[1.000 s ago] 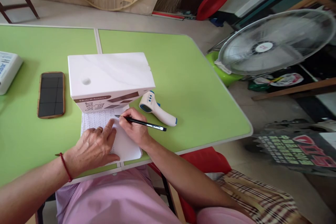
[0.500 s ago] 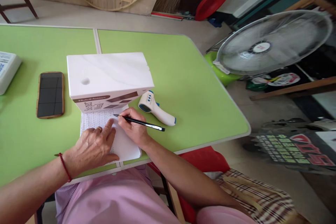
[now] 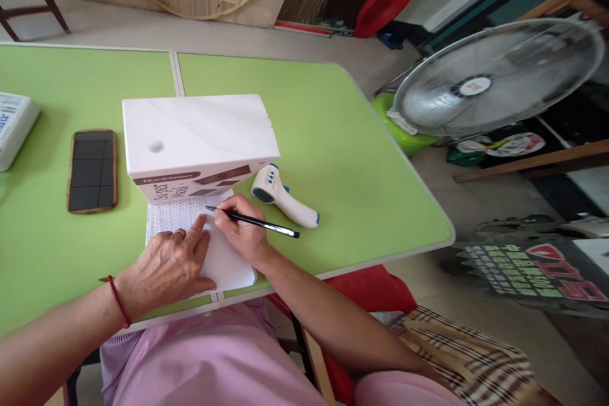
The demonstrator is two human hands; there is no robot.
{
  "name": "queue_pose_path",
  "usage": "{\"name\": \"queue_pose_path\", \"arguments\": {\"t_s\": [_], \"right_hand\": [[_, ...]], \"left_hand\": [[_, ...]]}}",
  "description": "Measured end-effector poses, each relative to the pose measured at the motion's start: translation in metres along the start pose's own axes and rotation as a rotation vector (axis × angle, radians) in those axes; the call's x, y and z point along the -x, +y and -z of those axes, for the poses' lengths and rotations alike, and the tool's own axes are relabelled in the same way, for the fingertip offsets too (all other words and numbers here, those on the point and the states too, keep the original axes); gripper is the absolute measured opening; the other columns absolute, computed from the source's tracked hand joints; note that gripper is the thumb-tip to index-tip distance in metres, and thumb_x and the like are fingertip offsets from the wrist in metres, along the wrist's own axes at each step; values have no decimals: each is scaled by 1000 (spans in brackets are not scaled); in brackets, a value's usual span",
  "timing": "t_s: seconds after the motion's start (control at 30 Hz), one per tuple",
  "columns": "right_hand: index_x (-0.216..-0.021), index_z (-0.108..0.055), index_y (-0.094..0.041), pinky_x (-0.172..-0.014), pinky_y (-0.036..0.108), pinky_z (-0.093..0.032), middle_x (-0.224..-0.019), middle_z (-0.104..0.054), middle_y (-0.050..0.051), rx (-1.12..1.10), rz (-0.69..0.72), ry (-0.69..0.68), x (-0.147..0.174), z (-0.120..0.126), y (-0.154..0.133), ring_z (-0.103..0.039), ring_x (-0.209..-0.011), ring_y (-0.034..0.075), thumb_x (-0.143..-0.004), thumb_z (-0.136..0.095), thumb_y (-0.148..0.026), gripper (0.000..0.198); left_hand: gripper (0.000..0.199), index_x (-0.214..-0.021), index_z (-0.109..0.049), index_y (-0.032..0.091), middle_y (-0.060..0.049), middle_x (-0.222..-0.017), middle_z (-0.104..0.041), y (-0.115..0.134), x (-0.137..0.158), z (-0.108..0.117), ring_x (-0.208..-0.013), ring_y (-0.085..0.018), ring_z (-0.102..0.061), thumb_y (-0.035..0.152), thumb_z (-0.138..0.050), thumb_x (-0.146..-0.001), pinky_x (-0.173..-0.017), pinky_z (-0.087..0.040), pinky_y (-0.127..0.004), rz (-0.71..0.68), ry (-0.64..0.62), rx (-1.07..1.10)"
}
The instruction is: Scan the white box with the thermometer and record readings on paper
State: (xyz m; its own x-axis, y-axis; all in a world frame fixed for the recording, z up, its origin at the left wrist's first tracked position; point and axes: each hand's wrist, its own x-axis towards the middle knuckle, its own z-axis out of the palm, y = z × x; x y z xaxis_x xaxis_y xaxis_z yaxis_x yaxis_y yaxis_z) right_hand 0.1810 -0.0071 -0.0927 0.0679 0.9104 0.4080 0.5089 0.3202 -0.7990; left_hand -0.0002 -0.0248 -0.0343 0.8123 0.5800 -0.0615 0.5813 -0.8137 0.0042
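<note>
A notebook point(image 3: 233, 266) covered partly in dense handwriting lies at the table's near edge. My left hand point(image 3: 169, 260) rests flat on it with fingers extended, holding nothing. In my right hand point(image 3: 242, 228) a black pen point(image 3: 266, 224) is pinched, its tip touching or very close to the page. A white box point(image 3: 200, 130) with brown print stands right behind the notebook and hides the page's far part. Just right of the box, near my right hand, lies a white and blue infrared thermometer point(image 3: 285, 200).
The green table point(image 3: 361, 184) also bears a phone point(image 3: 92, 171) in a brown case and a white box-like object point(image 3: 14, 130) at the far left. Beyond the table's right edge stands a fan point(image 3: 495, 76). A red seat point(image 3: 371, 288) is below the near edge.
Almost nothing differs. Both hands, the pen and the notebook keep their places; the view has shifted very slightly.
</note>
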Motion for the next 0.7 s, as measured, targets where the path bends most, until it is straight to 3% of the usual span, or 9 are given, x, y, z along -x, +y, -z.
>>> {"name": "queue_pose_path", "arguments": {"t_s": [0.13,0.27,0.33,0.4,0.47,0.53,0.6,0.67,0.7], "right_hand": [[-78,-55,-24,-52,24,-44,-62,-59,-5,39,83,17,-3,12,-6,-53,-52,12,-83,-58,-18,8],[-86,-61,-21,-63,29,-48,-75,-64,2,295,297,-45,-6,33,-14,-60,-68,16,-86,-55,-10,13],[-90,-64,-19,-66,31,-47,-79,-64,5,450,379,-105,-5,41,-13,-59,-75,19,-87,-52,-5,19],[-92,-66,-18,-67,33,-44,-81,-64,6,578,424,-141,-1,46,-9,-58,-77,20,-86,-49,-1,26],[-93,-67,-18,-66,33,-42,-81,-64,7,657,447,-145,5,46,-2,-56,-77,21,-86,-48,1,28],[-94,-68,-17,-65,34,-39,-81,-63,7,701,451,-142,10,45,5,-54,-76,21,-86,-49,0,26],[-96,-69,-17,-64,34,-38,-80,-61,7,714,436,-144,14,44,9,-52,-75,21,-87,-50,-2,26],[-100,-70,-17,-66,34,-39,-81,-59,7,685,407,-152,17,45,8,-52,-77,21,-88,-48,-2,29],[-102,-70,-17,-68,35,-41,-83,-59,7,656,391,-161,18,46,5,-53,-79,22,-89,-47,-3,29]], "left_hand": [[61,-114,-61,6,-29,-136,-55,0,-2,2,-68,-25,-69,56,-71,-80,-57,-54,-39,-5,-27,16],[64,-113,-62,5,-29,-135,-55,0,-3,0,-67,-26,-69,58,-74,-77,-54,-54,-39,-10,-18,4],[61,-107,-62,7,-26,-129,-60,-1,-3,-3,-61,-24,-68,58,-74,-76,-50,-52,-38,-14,51,-5],[43,-94,-61,11,-18,-109,-69,-6,-2,-4,-55,-20,-64,51,-70,-81,-45,-47,-34,-67,235,46],[23,-83,-54,16,-7,-84,-67,-16,-1,-1,-55,-16,-61,37,-63,-86,-44,-44,-29,-138,545,168],[14,-81,-47,20,-1,-76,-58,-30,-1,4,-61,-14,-59,25,-60,-84,-48,-44,-27,-124,892,293],[21,-78,-43,22,2,-75,-50,-46,-2,9,-62,-11,-53,23,-64,-80,-51,-42,-27,11,1137,369],[36,-85,-45,23,1,-85,-49,-60,-6,10,-67,-11,-51,39,-74,-75,-56,-45,-28,141,1341,465],[45,-98,-46,23,-1,-98,-52,-65,-7,8,-83,-15,-56,47,-77,-74,-68,-50,-33,269,1308,532]]}}
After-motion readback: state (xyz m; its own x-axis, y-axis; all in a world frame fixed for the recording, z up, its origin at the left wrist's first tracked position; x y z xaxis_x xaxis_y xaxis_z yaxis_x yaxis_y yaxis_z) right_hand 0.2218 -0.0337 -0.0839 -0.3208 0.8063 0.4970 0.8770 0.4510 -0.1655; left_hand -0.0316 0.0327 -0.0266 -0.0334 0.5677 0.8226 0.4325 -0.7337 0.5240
